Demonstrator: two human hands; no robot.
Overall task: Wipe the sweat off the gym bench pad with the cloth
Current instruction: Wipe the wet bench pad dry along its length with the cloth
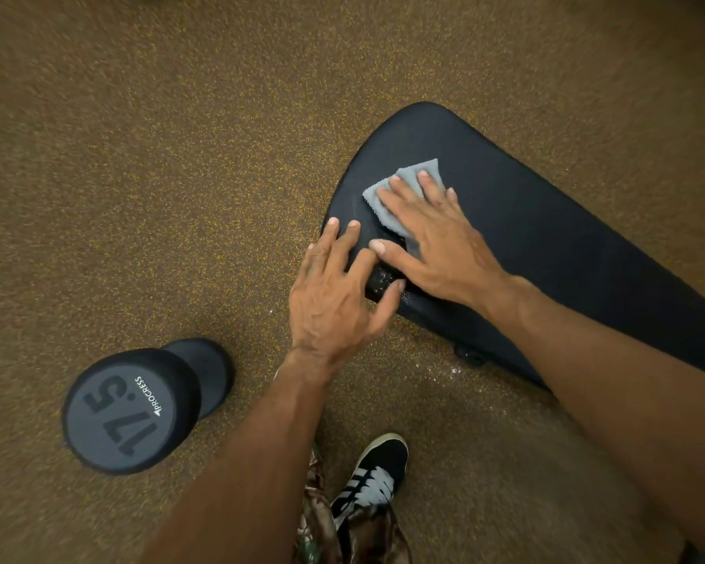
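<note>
A black bench pad [526,221] runs from the middle of the view to the right edge. On its near end lies a small grey cloth [408,189]. My right hand [436,242] presses flat on the cloth with straight, spread fingers. My left hand [338,291] rests on the pad's left edge beside it, fingers spread and fairly straight, holding nothing. A wet, glistening patch [383,278] shows on the pad between the two thumbs.
A black dumbbell [139,405] marked 17.5 lies on the speckled brown rubber floor [180,156] at lower left. My black-and-white shoe [375,474] and patterned trouser leg stand at the bottom centre, near the bench.
</note>
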